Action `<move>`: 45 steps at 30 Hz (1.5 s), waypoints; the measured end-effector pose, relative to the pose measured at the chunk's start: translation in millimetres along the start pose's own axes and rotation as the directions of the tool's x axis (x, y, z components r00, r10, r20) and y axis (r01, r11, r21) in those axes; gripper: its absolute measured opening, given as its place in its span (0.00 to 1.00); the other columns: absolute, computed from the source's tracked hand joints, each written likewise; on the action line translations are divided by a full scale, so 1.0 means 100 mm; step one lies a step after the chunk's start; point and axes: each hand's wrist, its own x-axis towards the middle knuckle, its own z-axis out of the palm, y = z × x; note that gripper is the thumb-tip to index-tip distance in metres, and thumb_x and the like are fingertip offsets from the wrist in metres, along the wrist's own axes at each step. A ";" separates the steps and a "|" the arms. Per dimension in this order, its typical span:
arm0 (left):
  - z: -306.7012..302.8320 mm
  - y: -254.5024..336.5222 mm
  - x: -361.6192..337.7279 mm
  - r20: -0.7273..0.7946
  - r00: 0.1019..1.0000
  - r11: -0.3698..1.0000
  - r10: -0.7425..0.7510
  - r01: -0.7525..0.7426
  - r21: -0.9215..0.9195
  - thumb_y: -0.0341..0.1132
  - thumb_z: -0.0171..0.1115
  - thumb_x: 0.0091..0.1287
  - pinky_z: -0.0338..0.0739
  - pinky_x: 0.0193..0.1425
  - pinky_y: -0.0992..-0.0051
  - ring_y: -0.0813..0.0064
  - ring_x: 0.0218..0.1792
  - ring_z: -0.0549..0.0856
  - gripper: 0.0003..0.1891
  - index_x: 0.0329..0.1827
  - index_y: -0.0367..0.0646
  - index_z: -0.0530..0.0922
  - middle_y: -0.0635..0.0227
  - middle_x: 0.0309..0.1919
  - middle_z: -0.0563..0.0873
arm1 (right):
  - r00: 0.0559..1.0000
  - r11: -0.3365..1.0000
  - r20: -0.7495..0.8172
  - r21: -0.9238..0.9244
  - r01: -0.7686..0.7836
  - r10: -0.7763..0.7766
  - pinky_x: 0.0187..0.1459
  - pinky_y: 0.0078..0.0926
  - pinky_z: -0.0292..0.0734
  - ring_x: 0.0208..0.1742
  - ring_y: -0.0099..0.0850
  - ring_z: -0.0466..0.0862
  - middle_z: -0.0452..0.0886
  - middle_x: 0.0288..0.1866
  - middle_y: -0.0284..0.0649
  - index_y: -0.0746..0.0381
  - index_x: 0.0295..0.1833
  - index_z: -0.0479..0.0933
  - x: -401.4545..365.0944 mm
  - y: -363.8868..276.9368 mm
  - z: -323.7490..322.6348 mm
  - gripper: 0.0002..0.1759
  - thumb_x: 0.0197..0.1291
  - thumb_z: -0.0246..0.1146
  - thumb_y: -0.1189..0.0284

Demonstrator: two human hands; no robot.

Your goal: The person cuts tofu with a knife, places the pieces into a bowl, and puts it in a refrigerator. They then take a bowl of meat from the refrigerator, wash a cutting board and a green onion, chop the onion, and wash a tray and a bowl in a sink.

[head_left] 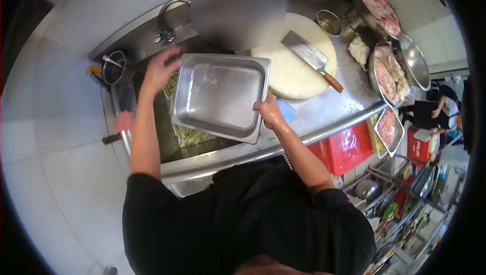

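Note:
A rectangular stainless steel pan (217, 95) is held tilted over the sink, with a little wetness on its bottom. My right hand (270, 113) grips its right rim, thumb on the inside. Just off the pan's upper left corner is my left hand (163, 70), open and slightly blurred, its fingers apart. Cut green vegetable stalks (190, 136) lie in the sink beneath, partly hidden by the pan. To the right, a cleaver (306, 51) with a wooden handle rests on a thick round chopping board (298, 83).
A faucet (164, 24) rises behind the sink. Bowls of raw meat (377, 7) and a tray of minced meat (388, 128) line the right end. A red crate (349, 146) sits below the counter edge. Another person (443, 108) is at far right.

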 end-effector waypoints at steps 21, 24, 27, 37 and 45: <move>1.89 -0.21 -3.22 -0.356 0.857 0.925 -0.372 0.375 -0.066 0.38 0.65 0.59 0.80 0.47 0.59 0.50 0.39 0.86 0.13 0.45 0.47 0.86 0.50 0.38 0.87 | -0.453 -0.432 0.249 -0.825 0.364 -0.856 0.54 0.38 0.75 0.49 0.43 0.80 0.80 0.47 0.46 0.63 0.57 0.77 -2.25 -4.33 -0.74 0.21 0.55 0.61 0.73; 2.07 -0.36 -3.35 -0.354 0.815 0.886 -0.459 0.451 -0.111 0.36 0.64 0.58 0.79 0.46 0.58 0.49 0.39 0.85 0.11 0.43 0.48 0.86 0.50 0.36 0.86 | -0.581 -0.246 0.100 -0.953 0.179 -0.808 0.60 0.39 0.66 0.58 0.48 0.75 0.80 0.55 0.52 0.63 0.59 0.77 -3.05 -5.44 -0.67 0.27 0.59 0.66 0.58; 2.38 -0.60 -3.45 -0.366 0.732 0.817 -0.575 0.491 -0.301 0.34 0.64 0.58 0.79 0.46 0.58 0.48 0.38 0.85 0.10 0.42 0.45 0.86 0.50 0.34 0.86 | -0.543 -0.372 0.269 -0.924 0.087 -0.796 0.59 0.39 0.67 0.57 0.47 0.75 0.80 0.54 0.51 0.63 0.58 0.77 -3.31 -6.07 -0.31 0.25 0.60 0.65 0.58; 2.24 -0.55 -3.34 -0.479 0.596 0.761 -0.644 0.558 -0.330 0.39 0.59 0.65 0.78 0.41 0.57 0.47 0.36 0.85 0.11 0.36 0.40 0.84 0.49 0.32 0.85 | 0.044 -0.480 0.479 -0.865 -0.143 -0.877 0.55 0.36 0.70 0.53 0.43 0.77 0.80 0.51 0.48 0.63 0.55 0.77 -2.12 -5.89 -0.22 0.22 0.62 0.63 0.60; 2.23 -0.74 -3.04 -0.510 0.574 0.764 -0.641 0.410 -0.499 0.30 0.65 0.62 0.79 0.41 0.70 0.64 0.35 0.87 0.08 0.41 0.38 0.84 0.58 0.34 0.88 | 0.142 -0.459 0.436 -0.847 -0.269 -0.889 0.53 0.34 0.72 0.50 0.40 0.78 0.81 0.49 0.46 0.63 0.53 0.78 -1.99 -5.59 -0.52 0.19 0.63 0.62 0.61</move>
